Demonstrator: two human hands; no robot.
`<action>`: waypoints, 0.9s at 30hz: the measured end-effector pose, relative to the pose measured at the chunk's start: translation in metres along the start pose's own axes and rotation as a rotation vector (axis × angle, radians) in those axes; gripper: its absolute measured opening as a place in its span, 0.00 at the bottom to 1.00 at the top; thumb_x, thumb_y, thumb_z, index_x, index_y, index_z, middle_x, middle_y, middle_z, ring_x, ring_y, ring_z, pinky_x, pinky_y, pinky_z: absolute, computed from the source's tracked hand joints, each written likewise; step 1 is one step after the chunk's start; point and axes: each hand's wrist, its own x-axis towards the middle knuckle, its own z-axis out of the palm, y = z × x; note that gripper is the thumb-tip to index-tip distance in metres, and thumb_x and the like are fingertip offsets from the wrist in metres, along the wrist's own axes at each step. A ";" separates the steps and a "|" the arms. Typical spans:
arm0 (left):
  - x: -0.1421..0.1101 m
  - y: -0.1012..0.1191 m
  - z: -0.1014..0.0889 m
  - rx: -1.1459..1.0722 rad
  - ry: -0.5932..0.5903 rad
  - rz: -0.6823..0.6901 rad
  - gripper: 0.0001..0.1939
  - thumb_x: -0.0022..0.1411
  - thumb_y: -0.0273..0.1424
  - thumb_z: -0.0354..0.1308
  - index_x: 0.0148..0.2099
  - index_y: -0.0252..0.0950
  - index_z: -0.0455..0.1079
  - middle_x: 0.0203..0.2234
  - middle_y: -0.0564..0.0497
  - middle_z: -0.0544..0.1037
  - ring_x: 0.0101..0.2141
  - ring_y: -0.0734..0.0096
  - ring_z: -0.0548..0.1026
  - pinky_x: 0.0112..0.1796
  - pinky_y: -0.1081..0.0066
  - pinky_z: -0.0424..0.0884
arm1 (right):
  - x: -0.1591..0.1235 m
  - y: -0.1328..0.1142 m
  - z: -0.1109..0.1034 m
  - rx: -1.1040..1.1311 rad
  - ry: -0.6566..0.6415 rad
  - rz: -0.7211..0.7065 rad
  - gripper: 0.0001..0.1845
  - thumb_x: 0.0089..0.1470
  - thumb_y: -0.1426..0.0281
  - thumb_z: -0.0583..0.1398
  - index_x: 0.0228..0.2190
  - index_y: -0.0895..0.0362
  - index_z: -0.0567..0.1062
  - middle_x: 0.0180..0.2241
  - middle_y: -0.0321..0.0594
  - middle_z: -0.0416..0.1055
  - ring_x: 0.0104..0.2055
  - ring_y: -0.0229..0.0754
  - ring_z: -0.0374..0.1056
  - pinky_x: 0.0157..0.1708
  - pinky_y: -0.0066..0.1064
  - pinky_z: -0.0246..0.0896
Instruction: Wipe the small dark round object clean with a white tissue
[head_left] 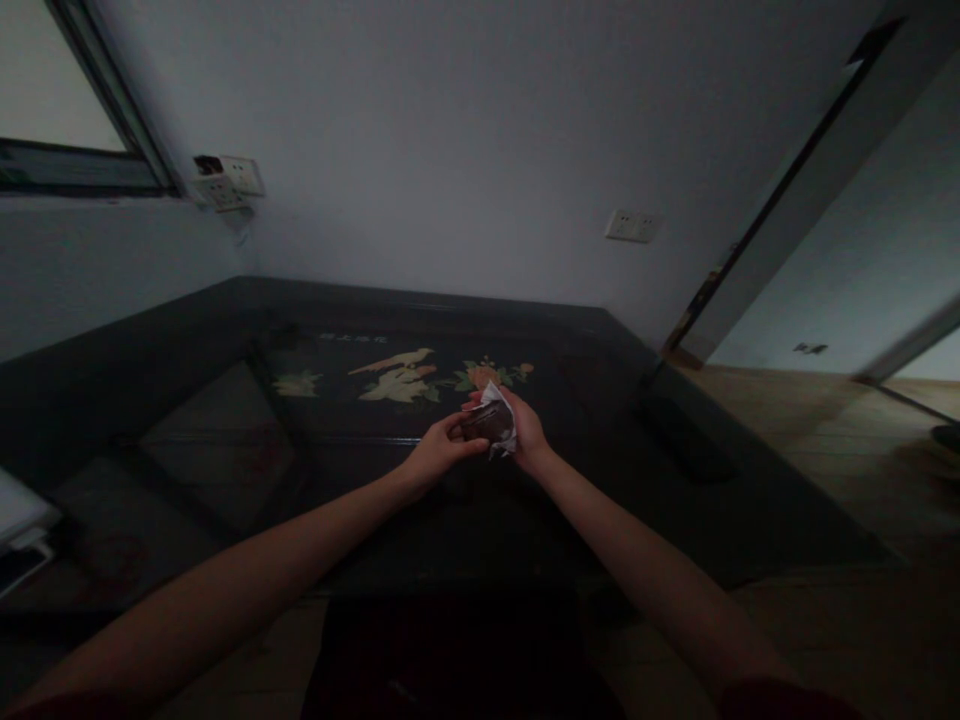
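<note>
A dark object is gripped by the left hand; crumpled white wrapping against it is held by the right hand

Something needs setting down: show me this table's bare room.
The dim table looks bare between the right forearm and dark oblong, and behind the painted bird. Crowded: the middle, where left hand and right hand hold a dark item, and far left, by the white object.
</note>
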 end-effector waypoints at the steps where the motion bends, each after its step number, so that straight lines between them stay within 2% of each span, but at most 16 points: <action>1: 0.000 0.000 0.000 -0.005 -0.003 -0.001 0.34 0.36 0.28 0.74 0.48 0.31 0.70 0.44 0.44 0.79 0.45 0.61 0.76 0.51 0.62 0.66 | -0.002 0.000 0.001 -0.019 0.014 -0.022 0.25 0.49 0.48 0.56 0.29 0.57 0.78 0.27 0.42 0.77 0.29 0.45 0.73 0.36 0.37 0.67; 3: -0.001 -0.001 0.000 -0.005 -0.010 -0.006 0.33 0.37 0.29 0.74 0.48 0.31 0.70 0.42 0.44 0.80 0.43 0.62 0.77 0.50 0.63 0.67 | -0.007 -0.003 0.003 -0.139 0.061 -0.150 0.24 0.53 0.50 0.54 0.30 0.57 0.78 0.29 0.43 0.77 0.32 0.46 0.73 0.38 0.36 0.66; 5: -0.001 -0.002 -0.001 -0.003 -0.019 -0.007 0.31 0.39 0.30 0.73 0.48 0.31 0.70 0.40 0.45 0.80 0.40 0.65 0.77 0.48 0.65 0.68 | -0.015 -0.006 0.005 -0.348 0.104 -0.352 0.22 0.56 0.54 0.53 0.33 0.57 0.78 0.34 0.44 0.77 0.38 0.46 0.72 0.42 0.37 0.65; 8: 0.001 -0.005 -0.003 0.004 -0.037 0.006 0.27 0.42 0.33 0.72 0.46 0.30 0.71 0.37 0.46 0.80 0.37 0.67 0.77 0.46 0.67 0.68 | -0.025 -0.012 0.008 -0.699 0.071 -0.621 0.19 0.61 0.61 0.50 0.38 0.56 0.77 0.40 0.45 0.75 0.44 0.46 0.69 0.47 0.38 0.62; 11: 0.004 -0.008 -0.005 0.021 -0.040 0.016 0.24 0.42 0.34 0.72 0.42 0.31 0.72 0.35 0.47 0.80 0.37 0.67 0.77 0.45 0.67 0.69 | -0.031 -0.018 0.012 -0.933 -0.003 -0.749 0.18 0.62 0.66 0.48 0.43 0.55 0.76 0.43 0.46 0.73 0.48 0.46 0.67 0.50 0.39 0.60; 14: 0.006 -0.009 -0.006 0.013 -0.028 0.018 0.24 0.41 0.36 0.72 0.40 0.31 0.72 0.33 0.49 0.80 0.36 0.67 0.77 0.44 0.68 0.69 | -0.030 -0.021 0.013 -0.977 -0.054 -0.792 0.18 0.62 0.66 0.49 0.43 0.53 0.76 0.44 0.45 0.73 0.51 0.46 0.66 0.53 0.41 0.59; 17: 0.006 -0.009 -0.005 -0.003 -0.032 0.020 0.24 0.42 0.35 0.72 0.42 0.31 0.72 0.36 0.47 0.80 0.37 0.67 0.77 0.46 0.67 0.69 | -0.024 -0.020 0.010 -0.839 -0.061 -0.739 0.17 0.62 0.63 0.50 0.40 0.53 0.77 0.42 0.43 0.75 0.50 0.46 0.67 0.52 0.41 0.59; 19: 0.005 -0.008 -0.005 -0.014 -0.031 0.020 0.27 0.42 0.33 0.72 0.45 0.31 0.72 0.38 0.45 0.80 0.39 0.65 0.77 0.48 0.64 0.68 | -0.017 -0.016 0.006 -0.681 -0.016 -0.641 0.17 0.59 0.60 0.53 0.37 0.54 0.79 0.40 0.43 0.76 0.47 0.47 0.69 0.50 0.40 0.61; 22: 0.004 -0.006 -0.003 -0.025 -0.013 0.008 0.30 0.40 0.30 0.73 0.48 0.30 0.71 0.40 0.43 0.80 0.41 0.63 0.77 0.50 0.61 0.67 | -0.007 -0.008 0.000 -0.362 0.031 -0.374 0.20 0.55 0.54 0.56 0.33 0.56 0.79 0.35 0.43 0.78 0.39 0.48 0.72 0.43 0.39 0.65; 24: 0.004 -0.004 -0.002 -0.017 -0.017 -0.002 0.31 0.39 0.29 0.73 0.48 0.30 0.71 0.40 0.43 0.80 0.42 0.62 0.77 0.51 0.61 0.67 | -0.001 -0.003 -0.003 -0.151 0.002 -0.174 0.23 0.52 0.50 0.56 0.32 0.57 0.79 0.30 0.42 0.78 0.34 0.47 0.74 0.39 0.38 0.66; 27: 0.002 -0.002 0.001 -0.015 -0.025 0.005 0.34 0.36 0.29 0.74 0.49 0.31 0.70 0.42 0.43 0.80 0.43 0.60 0.77 0.51 0.61 0.67 | 0.002 0.002 -0.004 -0.012 -0.033 -0.035 0.26 0.50 0.48 0.56 0.31 0.58 0.79 0.28 0.43 0.78 0.30 0.46 0.74 0.37 0.38 0.67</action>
